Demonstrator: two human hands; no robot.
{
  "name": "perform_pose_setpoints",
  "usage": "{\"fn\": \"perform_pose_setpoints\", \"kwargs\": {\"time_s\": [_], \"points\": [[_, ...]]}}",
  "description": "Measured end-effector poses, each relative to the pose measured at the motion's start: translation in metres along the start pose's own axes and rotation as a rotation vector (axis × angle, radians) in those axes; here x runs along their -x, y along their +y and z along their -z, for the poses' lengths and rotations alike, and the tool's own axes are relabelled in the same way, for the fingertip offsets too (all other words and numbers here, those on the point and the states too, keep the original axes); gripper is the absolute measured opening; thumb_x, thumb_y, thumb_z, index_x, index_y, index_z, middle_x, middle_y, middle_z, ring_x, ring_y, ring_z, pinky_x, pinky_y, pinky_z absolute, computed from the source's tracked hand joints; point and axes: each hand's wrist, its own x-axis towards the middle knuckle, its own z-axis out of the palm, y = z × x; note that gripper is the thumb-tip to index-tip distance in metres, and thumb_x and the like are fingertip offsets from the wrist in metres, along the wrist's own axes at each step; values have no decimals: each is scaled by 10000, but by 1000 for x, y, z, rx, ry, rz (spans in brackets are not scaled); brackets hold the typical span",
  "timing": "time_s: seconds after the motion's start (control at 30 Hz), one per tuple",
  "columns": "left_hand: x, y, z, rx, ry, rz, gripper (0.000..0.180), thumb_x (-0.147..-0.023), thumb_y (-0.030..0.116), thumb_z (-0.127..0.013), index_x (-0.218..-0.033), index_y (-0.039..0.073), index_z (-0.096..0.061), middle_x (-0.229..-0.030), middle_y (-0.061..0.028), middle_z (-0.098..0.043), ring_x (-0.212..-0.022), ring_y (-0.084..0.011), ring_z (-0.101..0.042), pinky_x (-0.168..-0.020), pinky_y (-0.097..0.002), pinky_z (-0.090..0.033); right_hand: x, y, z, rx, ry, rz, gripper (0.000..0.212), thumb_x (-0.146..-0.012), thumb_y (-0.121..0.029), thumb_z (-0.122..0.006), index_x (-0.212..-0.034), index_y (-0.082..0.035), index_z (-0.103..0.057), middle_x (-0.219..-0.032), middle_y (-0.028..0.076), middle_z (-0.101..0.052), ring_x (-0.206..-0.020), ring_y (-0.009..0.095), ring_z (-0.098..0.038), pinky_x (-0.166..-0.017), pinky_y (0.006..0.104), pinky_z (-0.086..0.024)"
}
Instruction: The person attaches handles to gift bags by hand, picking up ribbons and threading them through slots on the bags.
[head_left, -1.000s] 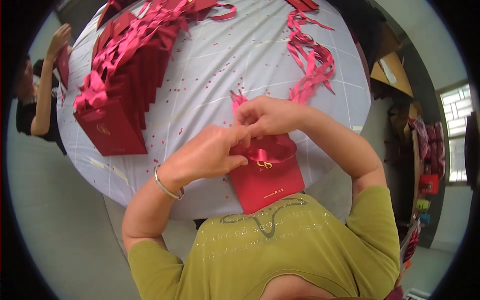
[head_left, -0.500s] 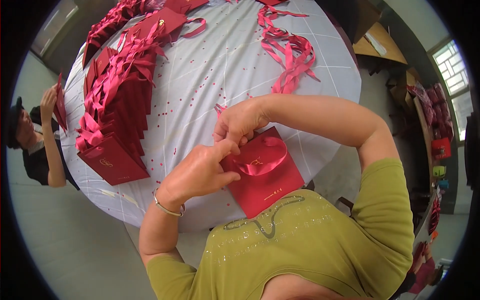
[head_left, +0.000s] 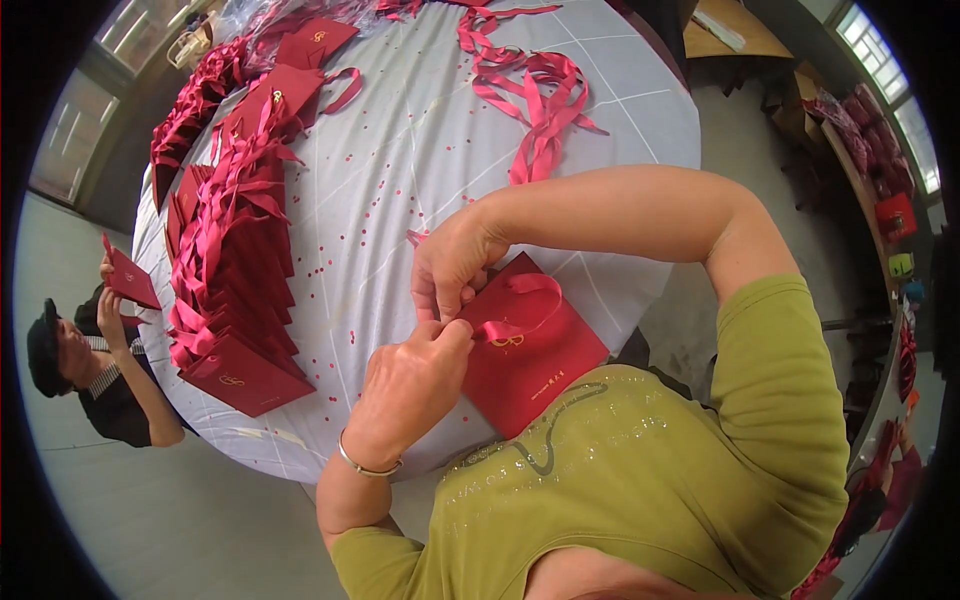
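Observation:
A flat red paper gift bag (head_left: 545, 365) with gold print lies at the near edge of the table, against my body. Its pink ribbon handle (head_left: 535, 325) curls over the front of the bag. At the bag's upper left edge my left hand (head_left: 415, 380), with a bangle on the wrist, is closed in a pinch on the ribbon. My right hand (head_left: 455, 260) bends down just beyond it, fingers closed at the same edge, and a pink ribbon end pokes out past it. What exactly lies between the fingertips is mostly hidden.
Left of me stands a long row of red bags (head_left: 235, 300) with pink ribbons. Loose pink ribbons (head_left: 540, 110) lie farther back on the white-covered round table (head_left: 390, 200), which is dotted with small red bits. A person (head_left: 120, 360) at the left holds up a red bag (head_left: 133, 278).
My left hand's fingers have drawn together, and its thumb no longer sticks out over the bag. The ribbon loop has shifted. The person at the left has raised and turned their bag.

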Motion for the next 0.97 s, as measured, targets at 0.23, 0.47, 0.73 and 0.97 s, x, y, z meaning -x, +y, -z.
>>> {"fn": "perform_pose_setpoints", "kwargs": {"time_s": [0.23, 0.47, 0.73, 0.97], "points": [[1, 12, 7, -5, -22, 18, 184, -834, 164, -713, -940, 81, -587, -856, -124, -624, -661, -354, -631, -555, -440, -505, 3, -2, -3, -12, 11, 4, 315, -779, -80, -744, -1083, -32, -675, -659, -49, -536, -516, 33, -418, -418, 201, -271], [3, 12, -9, -135, 68, 44, 145, -832, 152, -718, -930, 75, -644, -863, -113, -624, -675, -327, -638, -549, -405, -515, -5, 7, 3, -59, -31, 20, 306, -775, -57, -746, -1072, -33, -676, -685, -38, -572, -521, 36, -436, -420, 201, -287], [2, -16, 0, 606, -72, 168, 98, -902, 9, -631, -969, -53, -666, -777, -63, -628, -609, -122, -673, -520, -253, -535, -3, 3, -5, -98, 40, 6, 277, -745, -7, -726, -1018, -36, -688, -692, -37, -592, -518, 33, -447, -417, 195, -294], [0, -14, 13, 681, -145, 303, 84, -913, 17, -626, -953, -39, -675, -782, -80, -685, -638, -136, -700, -561, -237, -557, -3, 0, -10, -74, 144, 18, 262, -714, -13, -733, -970, -56, -694, -670, -36, -595, -511, 35, -460, -413, 201, -299]]}}
